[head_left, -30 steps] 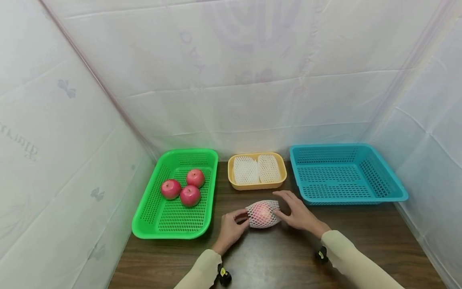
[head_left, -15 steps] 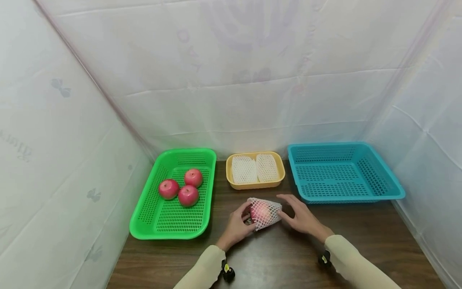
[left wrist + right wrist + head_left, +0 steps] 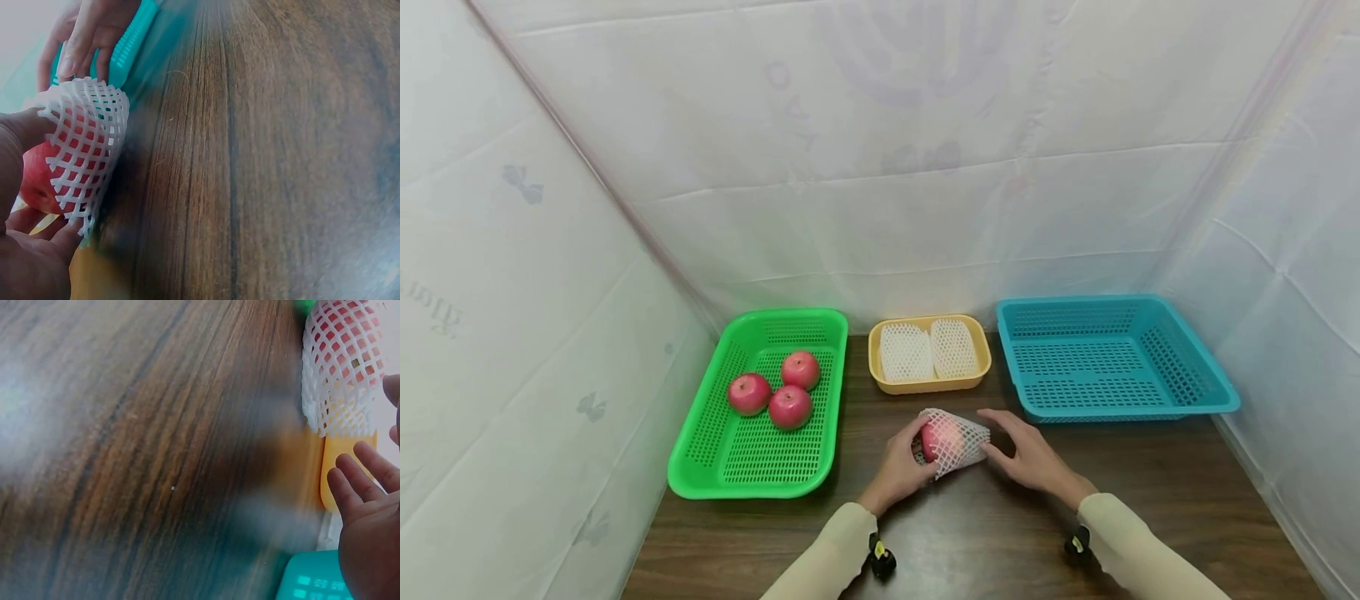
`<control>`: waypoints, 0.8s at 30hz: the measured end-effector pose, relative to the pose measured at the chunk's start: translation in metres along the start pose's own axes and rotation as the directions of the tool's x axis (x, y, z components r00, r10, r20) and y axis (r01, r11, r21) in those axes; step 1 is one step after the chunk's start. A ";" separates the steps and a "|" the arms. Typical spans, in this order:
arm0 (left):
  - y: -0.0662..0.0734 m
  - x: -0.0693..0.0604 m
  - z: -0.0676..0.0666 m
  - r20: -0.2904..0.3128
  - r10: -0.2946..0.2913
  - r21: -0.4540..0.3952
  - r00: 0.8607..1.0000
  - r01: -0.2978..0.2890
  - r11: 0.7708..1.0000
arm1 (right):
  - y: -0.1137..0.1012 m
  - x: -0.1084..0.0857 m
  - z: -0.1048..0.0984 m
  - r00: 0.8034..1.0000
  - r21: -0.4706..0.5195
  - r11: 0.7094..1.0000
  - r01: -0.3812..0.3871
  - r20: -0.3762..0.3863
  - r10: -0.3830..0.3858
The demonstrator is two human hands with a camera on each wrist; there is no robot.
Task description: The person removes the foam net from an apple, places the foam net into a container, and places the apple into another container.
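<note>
A red apple [image 3: 39, 178] lies partly inside a white foam fruit net [image 3: 955, 446] on the wooden table, its left side bare at the net's wide mouth. My left hand [image 3: 901, 471] holds the net by that mouth, thumb on one edge and fingers on the opposite edge, close around the apple. At the narrow end is my right hand [image 3: 1028, 457], fingers spread and fairly straight. Its thumb seems to touch the net's tip in the head view. In the right wrist view, the right fingers [image 3: 357, 472] stand apart from the net.
A green basket [image 3: 831, 417] with three red apples [image 3: 790, 407] stands left. Behind the hands, a small yellow tray [image 3: 934, 386] contains folded foam nets [image 3: 907, 352]. A blue basket [image 3: 1101, 412] sits at right. White sheeting [image 3: 880, 225] walls the table [image 3: 970, 542] on the sides and back.
My left hand has moved right and now spreads the net's mouth wider, baring the apple's left side. The net has tilted and shifted slightly right; the right hand has moved slightly right.
</note>
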State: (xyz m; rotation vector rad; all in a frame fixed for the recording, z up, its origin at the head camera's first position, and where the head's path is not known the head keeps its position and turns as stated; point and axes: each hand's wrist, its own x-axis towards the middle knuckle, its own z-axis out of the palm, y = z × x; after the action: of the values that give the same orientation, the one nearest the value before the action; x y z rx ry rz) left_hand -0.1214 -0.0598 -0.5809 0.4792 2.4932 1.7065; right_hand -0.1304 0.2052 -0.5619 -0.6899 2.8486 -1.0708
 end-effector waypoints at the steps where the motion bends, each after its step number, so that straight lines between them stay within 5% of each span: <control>1: 0.000 0.000 0.000 -0.002 -0.002 -0.001 1.000 0.002 1.000 | 0.000 0.000 0.000 1.000 0.002 1.000 0.005 0.000 -0.005; 12: -0.005 0.002 -0.001 0.009 -0.012 0.015 1.000 0.012 1.000 | 0.003 0.003 0.001 0.996 -0.004 0.996 0.085 0.007 -0.085; 24: -0.003 0.003 -0.006 0.023 -0.071 0.020 0.997 0.070 0.997 | 0.003 0.010 0.007 0.978 -0.083 0.982 0.167 -0.110 -0.176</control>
State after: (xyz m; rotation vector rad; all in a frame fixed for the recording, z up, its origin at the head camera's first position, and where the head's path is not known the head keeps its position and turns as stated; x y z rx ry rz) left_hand -0.1265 -0.0655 -0.5807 0.4052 2.4811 1.6433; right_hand -0.1394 0.1986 -0.5679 -0.9240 2.9868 -1.0656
